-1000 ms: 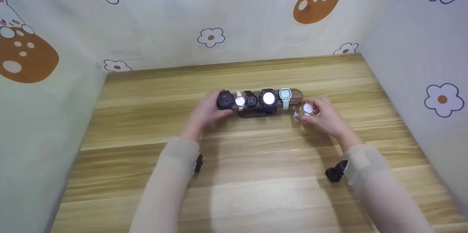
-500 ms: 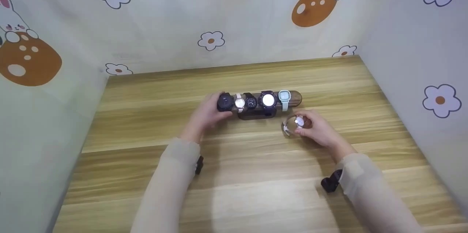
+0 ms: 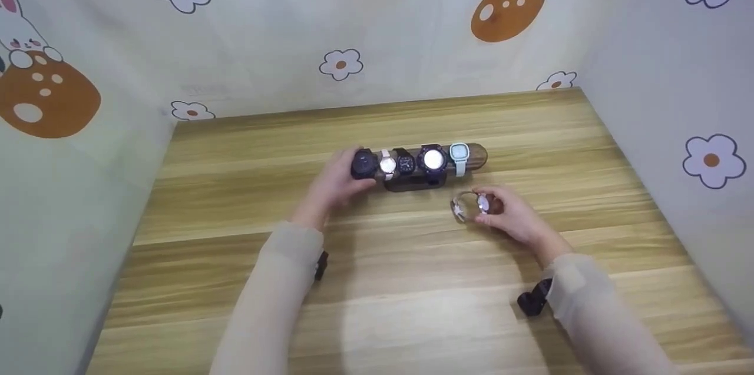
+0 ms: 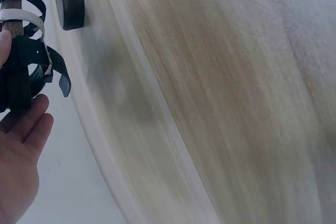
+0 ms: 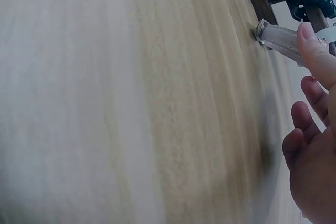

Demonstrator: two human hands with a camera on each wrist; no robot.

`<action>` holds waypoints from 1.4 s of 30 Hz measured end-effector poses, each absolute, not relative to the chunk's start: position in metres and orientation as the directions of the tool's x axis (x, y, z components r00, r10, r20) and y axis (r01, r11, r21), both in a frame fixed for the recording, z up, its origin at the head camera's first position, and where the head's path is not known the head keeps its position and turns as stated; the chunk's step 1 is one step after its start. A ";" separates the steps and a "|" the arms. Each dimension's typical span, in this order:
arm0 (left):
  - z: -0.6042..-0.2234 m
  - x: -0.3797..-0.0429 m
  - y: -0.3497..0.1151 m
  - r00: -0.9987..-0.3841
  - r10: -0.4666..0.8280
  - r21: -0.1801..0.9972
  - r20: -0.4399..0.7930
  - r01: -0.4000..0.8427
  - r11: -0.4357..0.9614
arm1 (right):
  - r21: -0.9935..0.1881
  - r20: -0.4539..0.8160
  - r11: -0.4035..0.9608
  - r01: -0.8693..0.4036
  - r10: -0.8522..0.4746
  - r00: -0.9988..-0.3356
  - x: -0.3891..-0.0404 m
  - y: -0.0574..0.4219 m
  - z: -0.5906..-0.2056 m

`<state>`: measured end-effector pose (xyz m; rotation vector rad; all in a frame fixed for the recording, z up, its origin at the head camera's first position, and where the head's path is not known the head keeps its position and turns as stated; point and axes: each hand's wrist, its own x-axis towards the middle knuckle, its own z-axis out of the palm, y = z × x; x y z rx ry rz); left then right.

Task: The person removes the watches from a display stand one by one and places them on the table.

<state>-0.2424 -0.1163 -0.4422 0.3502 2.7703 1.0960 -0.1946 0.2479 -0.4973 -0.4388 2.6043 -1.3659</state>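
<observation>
A dark wooden watch stand (image 3: 478,156) bears several watches in a row. My left hand (image 3: 336,179) grips its left end, where a large black watch (image 3: 364,163) sits; in the left wrist view the thumb and fingers lie around the bar's end (image 4: 20,90). In front of the stand's right end, my right hand (image 3: 515,216) pinches a small pale-strapped wristwatch (image 3: 483,203) by its case. Its strap forms a loop to the left, apart from the stand. The right wrist view shows the thumb on this watch's pale strap (image 5: 283,40).
Along the bar sit a pink-strapped watch (image 3: 387,164), a square black watch (image 3: 405,163), a black watch with a bright dial (image 3: 433,159) and a mint watch (image 3: 459,154). A patterned cloth (image 3: 253,39) stands behind the wooden table (image 3: 412,281).
My right hand has brought the pale-strapped watch from beside the stand's right end toward me and slightly left. My left hand stays on the stand's left end.
</observation>
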 end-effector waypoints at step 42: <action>-0.434 -0.247 -0.116 -0.955 0.289 0.653 -0.069 0.176 0.737 | -0.785 0.006 0.591 -0.185 -0.291 -0.957 -0.196 0.252 -0.503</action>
